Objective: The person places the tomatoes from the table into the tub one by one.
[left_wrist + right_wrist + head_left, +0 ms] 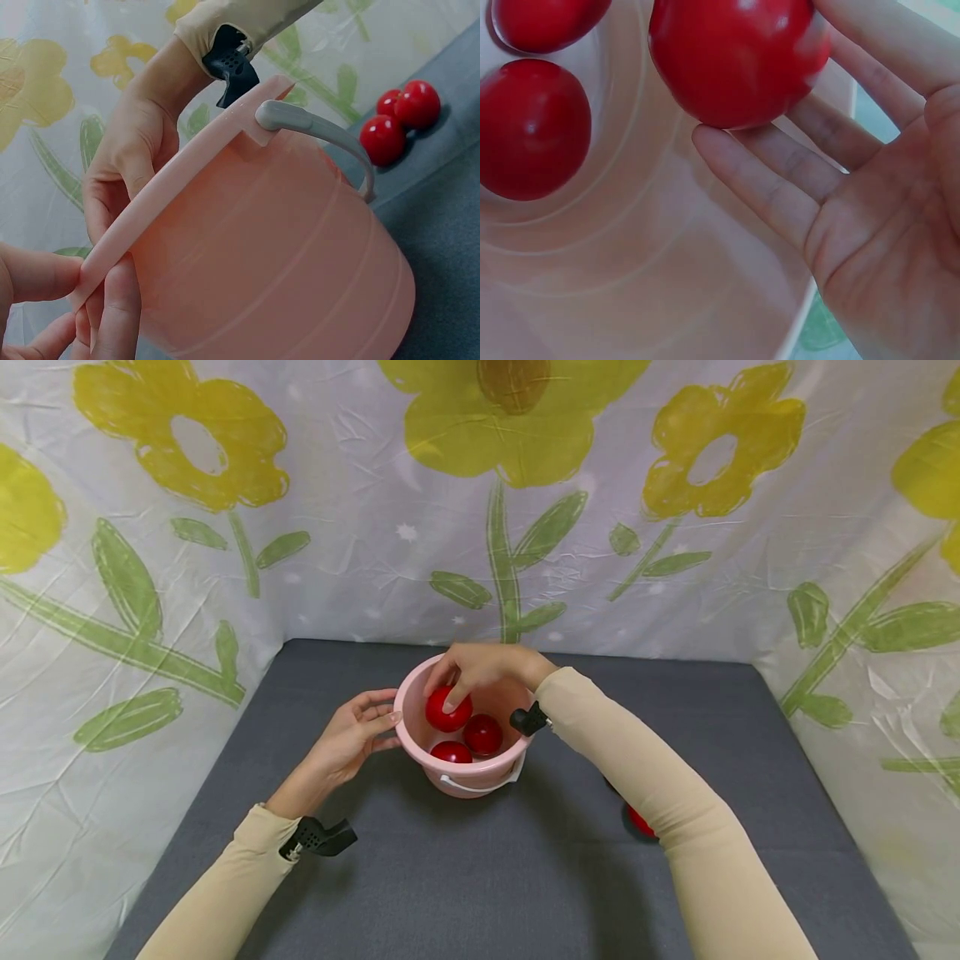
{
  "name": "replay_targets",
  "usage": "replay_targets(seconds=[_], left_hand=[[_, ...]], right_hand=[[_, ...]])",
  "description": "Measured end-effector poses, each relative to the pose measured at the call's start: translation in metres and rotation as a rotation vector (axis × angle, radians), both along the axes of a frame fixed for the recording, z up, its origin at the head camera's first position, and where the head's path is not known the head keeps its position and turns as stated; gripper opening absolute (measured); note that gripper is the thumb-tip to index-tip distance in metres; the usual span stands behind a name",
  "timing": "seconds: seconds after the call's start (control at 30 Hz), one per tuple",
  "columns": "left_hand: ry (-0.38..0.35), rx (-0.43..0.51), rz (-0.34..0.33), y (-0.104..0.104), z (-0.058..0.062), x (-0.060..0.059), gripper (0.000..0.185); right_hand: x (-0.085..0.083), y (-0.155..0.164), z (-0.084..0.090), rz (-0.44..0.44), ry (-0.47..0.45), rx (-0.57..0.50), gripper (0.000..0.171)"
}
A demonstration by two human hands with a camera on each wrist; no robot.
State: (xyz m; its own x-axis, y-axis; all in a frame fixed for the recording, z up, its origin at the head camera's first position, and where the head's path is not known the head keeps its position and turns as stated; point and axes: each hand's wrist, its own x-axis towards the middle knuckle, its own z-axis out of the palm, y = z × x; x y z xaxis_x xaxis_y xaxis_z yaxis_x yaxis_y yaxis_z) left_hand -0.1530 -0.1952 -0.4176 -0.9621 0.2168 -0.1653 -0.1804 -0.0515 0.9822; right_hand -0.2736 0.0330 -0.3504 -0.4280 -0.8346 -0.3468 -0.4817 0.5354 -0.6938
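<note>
A pink bucket (480, 783) with a pale handle stands on the dark grey cloth, its rim tipped a little in the left wrist view. My left hand (348, 739) pinches the bucket's rim, thumb on one side and fingers on the other. Inside the bucket, my right hand (476, 668) holds a glossy, round red fruit (739, 56) with fingers and thumb around it. Two more red fruits lie at the bottom of the bucket, one (483, 735) in the middle and another (452, 752) close to the front wall.
Right of the bucket, another red fruit (641, 822) shows partly behind my right forearm (652, 768). The left wrist view shows several red fruits (384, 140) grouped on the grey cloth (450, 893). A flower-printed curtain (360, 568) hangs behind and at both sides.
</note>
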Motion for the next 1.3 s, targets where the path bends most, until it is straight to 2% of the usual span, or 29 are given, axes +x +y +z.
replay_targets(seconds=[0.3,0.77,0.97,1.3], left_hand=[[-0.005,0.005,0.003,0.001,0.0,0.0,0.054],[-0.013,0.045,0.006,0.002,0.0,-0.001,0.051],[-0.017,0.048,0.007,0.002,0.0,-0.001,0.051],[-0.01,0.032,0.013,0.002,0.001,0.0,0.054]], right_hand=[[0.002,0.0,-0.001,-0.003,0.0,0.009,0.038],[0.001,0.006,0.009,-0.001,0.02,-0.021,0.037],[0.001,0.013,0.021,-0.003,0.047,-0.055,0.037],[-0.008,0.037,0.042,-0.077,0.051,-0.117,0.035]])
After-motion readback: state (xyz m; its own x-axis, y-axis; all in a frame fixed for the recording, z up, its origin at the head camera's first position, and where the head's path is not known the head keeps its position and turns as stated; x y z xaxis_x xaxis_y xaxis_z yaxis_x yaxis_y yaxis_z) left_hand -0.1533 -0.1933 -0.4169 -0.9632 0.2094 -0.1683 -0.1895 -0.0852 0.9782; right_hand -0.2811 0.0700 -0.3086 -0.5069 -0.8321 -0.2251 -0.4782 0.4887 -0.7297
